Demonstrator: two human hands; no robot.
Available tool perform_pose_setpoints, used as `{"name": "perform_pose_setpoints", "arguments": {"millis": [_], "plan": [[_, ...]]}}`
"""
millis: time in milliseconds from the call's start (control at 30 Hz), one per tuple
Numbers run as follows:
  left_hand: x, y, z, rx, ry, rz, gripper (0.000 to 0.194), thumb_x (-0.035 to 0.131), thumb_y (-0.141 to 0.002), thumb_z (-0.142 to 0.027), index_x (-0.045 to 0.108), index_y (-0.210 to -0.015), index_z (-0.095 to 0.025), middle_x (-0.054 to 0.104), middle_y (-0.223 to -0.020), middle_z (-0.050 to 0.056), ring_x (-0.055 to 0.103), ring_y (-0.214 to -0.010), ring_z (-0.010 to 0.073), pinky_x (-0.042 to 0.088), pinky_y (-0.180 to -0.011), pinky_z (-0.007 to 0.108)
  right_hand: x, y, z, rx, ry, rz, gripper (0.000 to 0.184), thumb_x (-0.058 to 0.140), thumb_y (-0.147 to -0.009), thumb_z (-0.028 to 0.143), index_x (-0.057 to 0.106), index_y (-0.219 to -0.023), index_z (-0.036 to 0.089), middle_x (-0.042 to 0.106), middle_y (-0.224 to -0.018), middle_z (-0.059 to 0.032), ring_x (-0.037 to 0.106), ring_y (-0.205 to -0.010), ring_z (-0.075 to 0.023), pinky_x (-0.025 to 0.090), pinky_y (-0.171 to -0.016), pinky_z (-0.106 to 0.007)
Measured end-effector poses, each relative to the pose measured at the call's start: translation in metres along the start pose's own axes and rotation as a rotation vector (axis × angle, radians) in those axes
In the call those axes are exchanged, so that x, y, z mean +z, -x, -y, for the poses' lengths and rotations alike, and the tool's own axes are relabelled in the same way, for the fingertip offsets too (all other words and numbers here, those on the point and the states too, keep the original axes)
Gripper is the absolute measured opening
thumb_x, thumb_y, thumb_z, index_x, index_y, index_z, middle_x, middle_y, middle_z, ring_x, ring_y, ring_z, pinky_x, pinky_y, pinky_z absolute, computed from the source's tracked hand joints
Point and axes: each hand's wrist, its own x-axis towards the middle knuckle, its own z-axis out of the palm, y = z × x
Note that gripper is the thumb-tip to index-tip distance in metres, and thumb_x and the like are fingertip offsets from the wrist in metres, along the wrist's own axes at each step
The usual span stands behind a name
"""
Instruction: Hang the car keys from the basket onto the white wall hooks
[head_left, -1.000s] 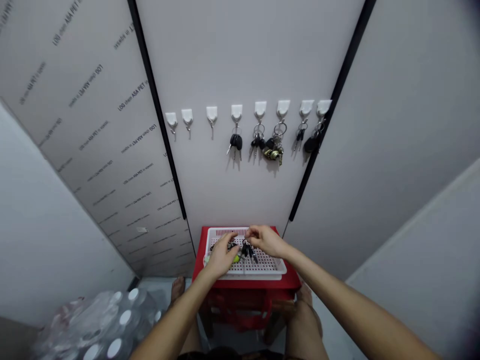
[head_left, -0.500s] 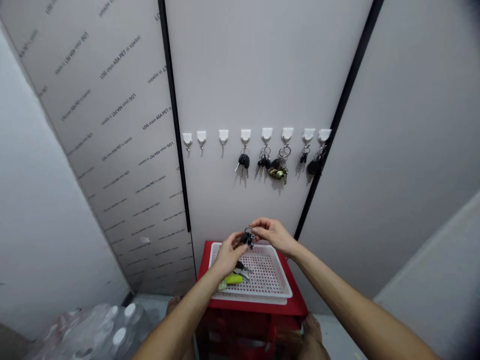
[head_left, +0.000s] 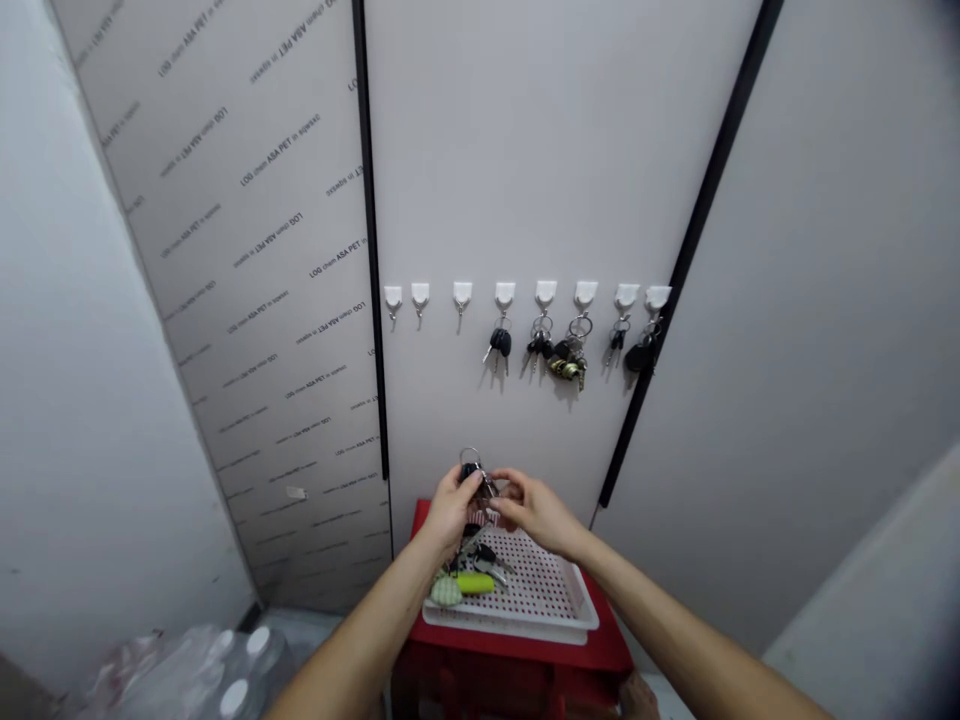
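Observation:
A bunch of black-headed keys [head_left: 471,469] on a metal ring is pinched in my left hand [head_left: 446,522], the ring standing up above the fingers. My right hand [head_left: 541,514] has its fingers curled at the metal blades on the bunch's right side. Just below both hands lies a white perforated basket [head_left: 589,608]. Inside its left part are more loose keys [head_left: 489,556], a bright yellow-green fob [head_left: 475,583] and a pale green patterned piece [head_left: 446,591]. My left hand partly covers that pile.
White hooks [head_left: 505,294] run in a row along the wall panel. Key bunches [head_left: 501,343] hang from those on the right; the three leftmost hooks [head_left: 463,294] carry nothing. Under the basket is a red-covered stand [head_left: 611,650]. Plastic-wrapped bottles [head_left: 259,645] stand at lower left.
The ring of keys has shifted left and turned in my hands. My right hand has moved from the ring down to the key blades. The camera view has tilted slightly upward.

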Motion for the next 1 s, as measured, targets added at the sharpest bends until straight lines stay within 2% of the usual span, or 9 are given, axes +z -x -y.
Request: {"name": "perform_pose_setpoints", "arguments": {"millis": [133,233,333,467,567,667,800,900,1000], "plan": [[-0.003,-0.001,-0.013,0.025,-0.040,0.017,0.036,0.059,-0.050,-0.037,0.045,-0.073,-0.013,0.052,-0.066,-0.001,0.049,-0.055,0.0074,0.039,-0.053,0.021,0.004,-0.006,0.008,-0.027,-0.004,-0.109,0.018,0.045,-0.061,0.022,0.045,-0.078,0.013,0.043,-0.044,0.0073,0.041,-0.038,-0.0055,0.034,-0.040,-0.019],[-0.007,-0.002,-0.029,0.053,-0.121,0.029,0.039,0.059,-0.052,-0.035,0.045,-0.081,-0.014,0.053,-0.064,-0.001,0.049,-0.052,0.0070,0.035,-0.049,0.019,-0.002,-0.016,0.024,-0.035,-0.032,-0.204,0.009,0.045,-0.060,0.021,0.046,-0.065,0.013,0.043,-0.041,0.0071,0.040,-0.036,-0.0046,0.034,-0.040,-0.018],[-0.009,-0.007,-0.051,0.108,-0.188,0.075,0.036,0.056,-0.055,-0.035,0.047,-0.082,-0.014,0.052,-0.058,-0.002,0.048,-0.050,0.0067,0.035,-0.051,0.019,-0.009,-0.028,0.051,-0.007,-0.082,-0.219,0.006,0.045,-0.060,0.019,0.045,-0.060,0.013,0.045,-0.040,0.0061,0.042,-0.037,-0.0042,0.037,-0.042,-0.018],[-0.003,-0.018,-0.086,0.173,-0.303,0.181,0.024,0.047,-0.062,-0.035,0.051,-0.063,-0.012,0.047,-0.049,-0.003,0.042,-0.043,0.0042,0.032,-0.047,0.018,-0.012,-0.047,0.095,0.011,-0.128,-0.150,0.001,0.046,-0.057,0.013,0.046,-0.058,0.013,0.048,-0.042,0.0050,0.046,-0.039,-0.0045,0.040,-0.043,-0.018],[0.007,-0.029,-0.113,0.237,-0.409,0.209,0.020,0.044,-0.065,-0.030,0.052,-0.062,-0.012,0.047,-0.049,-0.003,0.042,-0.044,0.0041,0.030,-0.045,0.017,-0.014,-0.064,0.125,-0.043,-0.108,-0.218,0.006,0.046,-0.055,0.008,0.043,-0.056,0.013,0.045,-0.038,0.0062,0.044,-0.036,-0.0049,0.039,-0.037,-0.017],[0.020,-0.044,-0.138,0.292,-0.472,0.161,0.015,0.045,-0.065,-0.024,0.053,-0.063,-0.012,0.047,-0.049,-0.004,0.041,-0.042,0.0031,0.029,-0.044,0.016,-0.020,-0.081,0.148,-0.140,-0.119,-0.329,0.011,0.047,-0.054,0.006,0.039,-0.056,0.015,0.044,-0.037,0.0069,0.045,-0.035,-0.0054,0.040,-0.036,-0.017],[0.031,-0.073,-0.161,0.353,-0.464,0.070,0.016,0.043,-0.066,-0.024,0.053,-0.062,-0.012,0.046,-0.047,-0.004,0.040,-0.039,0.0027,0.029,-0.042,0.015,-0.030,-0.104,0.169,-0.265,-0.121,-0.442,0.010,0.047,-0.056,0.007,0.041,-0.058,0.014,0.047,-0.043,0.0059,0.049,-0.041,-0.0056,0.043,-0.045,-0.018],[0.034,-0.095,-0.169,0.385,-0.496,-0.002,0.016,0.045,-0.065,-0.025,0.054,-0.061,-0.012,0.047,-0.047,-0.004,0.041,-0.039,0.0035,0.030,-0.042,0.016,-0.033,-0.121,0.176,-0.293,0.033,-0.559,0.010,0.045,-0.057,0.006,0.046,-0.063,0.013,0.049,-0.047,0.0045,0.050,-0.042,-0.0058,0.043,-0.046,-0.018],[0.035,-0.110,-0.171,0.390,-0.522,-0.058,0.017,0.045,-0.065,-0.024,0.054,-0.059,-0.012,0.047,-0.045,-0.003,0.042,-0.038,0.0042,0.031,-0.041,0.016,-0.034,-0.133,0.178,-0.253,0.216,-0.625,0.013,0.042,-0.059,0.007,0.050,-0.068,0.013,0.052,-0.048,0.0024,0.052,-0.043,-0.0075,0.042,-0.046,-0.018]]}}
